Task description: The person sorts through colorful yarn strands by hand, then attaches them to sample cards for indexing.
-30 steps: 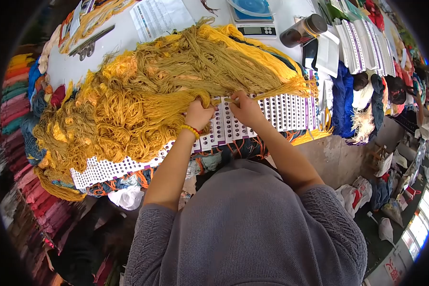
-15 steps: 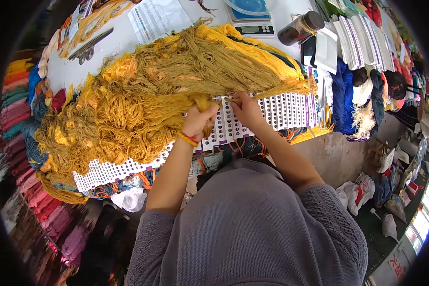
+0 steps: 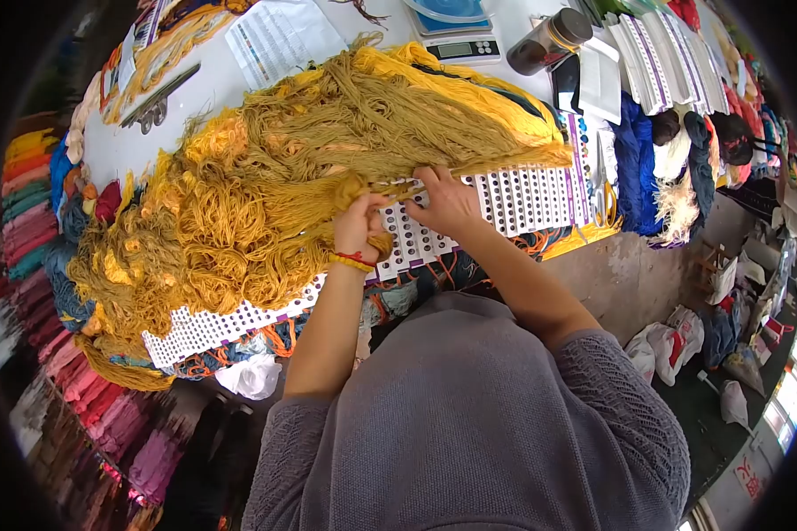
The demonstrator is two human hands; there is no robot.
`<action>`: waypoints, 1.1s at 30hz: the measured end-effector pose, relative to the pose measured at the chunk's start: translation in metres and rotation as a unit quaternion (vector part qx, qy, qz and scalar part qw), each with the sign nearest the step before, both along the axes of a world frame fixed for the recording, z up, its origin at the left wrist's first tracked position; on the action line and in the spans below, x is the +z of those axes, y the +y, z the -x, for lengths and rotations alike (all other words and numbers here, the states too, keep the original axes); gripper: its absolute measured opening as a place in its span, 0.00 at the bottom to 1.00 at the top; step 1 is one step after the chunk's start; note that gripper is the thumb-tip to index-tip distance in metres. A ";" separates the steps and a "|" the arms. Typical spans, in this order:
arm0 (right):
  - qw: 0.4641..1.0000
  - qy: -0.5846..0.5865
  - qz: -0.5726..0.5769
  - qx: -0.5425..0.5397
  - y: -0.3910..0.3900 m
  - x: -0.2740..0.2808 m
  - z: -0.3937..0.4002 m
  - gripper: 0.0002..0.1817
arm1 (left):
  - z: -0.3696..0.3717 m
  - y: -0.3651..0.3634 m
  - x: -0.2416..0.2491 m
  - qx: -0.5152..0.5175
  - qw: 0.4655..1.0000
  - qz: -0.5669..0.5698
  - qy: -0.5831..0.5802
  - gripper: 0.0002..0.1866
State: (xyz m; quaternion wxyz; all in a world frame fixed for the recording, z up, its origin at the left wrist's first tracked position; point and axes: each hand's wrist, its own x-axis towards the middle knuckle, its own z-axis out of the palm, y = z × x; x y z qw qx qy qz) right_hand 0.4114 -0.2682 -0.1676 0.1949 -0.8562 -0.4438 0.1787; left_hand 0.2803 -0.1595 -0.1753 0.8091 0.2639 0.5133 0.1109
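Note:
A large pile of mustard and olive embroidery thread (image 3: 363, 115) covers much of the white perforated cards (image 3: 522, 196). My left hand (image 3: 360, 232) is closed around a bunch of the mustard thread, and some of it trails below the fist. A red and yellow bracelet is on that wrist. Just to the right, my right hand (image 3: 447, 208) lies at the pile's lower edge with its thumb and fingers apart. Its fingertips touch the threads over the holes of the cards, and I see nothing gripped in it.
Behind the pile are a digital scale (image 3: 456, 49), a dark-lidded jar (image 3: 549, 42) and a printed sheet (image 3: 283, 40). A metal-clipped hank holder (image 3: 155, 111) lies at left. Stacked white cards (image 3: 660, 62) and blue yarn (image 3: 633, 168) are at right. Coloured skeins hang at far left.
My right hand has gone from a pinch on a strand to spread fingers resting on the threads. My left hand keeps its hold and has shifted slightly left. The whole view has tilted a little.

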 end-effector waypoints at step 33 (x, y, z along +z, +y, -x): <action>0.992 0.018 -0.069 0.106 0.013 -0.032 -0.022 0.06 | -0.012 0.018 0.027 -0.273 0.927 -0.244 0.077 0.13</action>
